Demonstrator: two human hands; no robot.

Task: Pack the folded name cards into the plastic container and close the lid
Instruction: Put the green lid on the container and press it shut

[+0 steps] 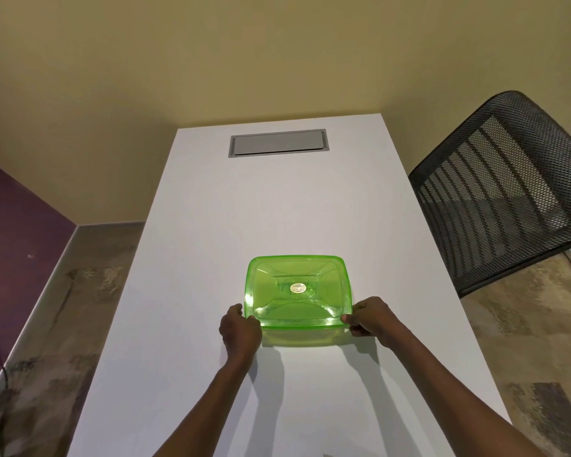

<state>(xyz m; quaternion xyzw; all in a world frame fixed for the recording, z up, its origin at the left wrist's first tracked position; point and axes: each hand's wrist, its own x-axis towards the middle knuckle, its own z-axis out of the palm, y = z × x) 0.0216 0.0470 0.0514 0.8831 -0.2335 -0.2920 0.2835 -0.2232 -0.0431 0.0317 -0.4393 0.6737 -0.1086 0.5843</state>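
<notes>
Evidently near completion: the lid (pixel 296 288) sits on the green container (pixel 297 338), mid-worktop (pixel 211 225). Left hand (pixel 239 331) and right hand (pixel 368 318) each pinch a near corner. No cards visible (presumably inside). Remaining, by judgement: confirm the seal.

Left hand (pixel 239 334), right hand (pixel 368 316) bare; forearms bare, no sleeves in view

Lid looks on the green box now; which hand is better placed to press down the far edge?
Neither clearly. The left hand and the right hand each grip a near corner of the lid, about equally far from the far edge; use both.
</notes>
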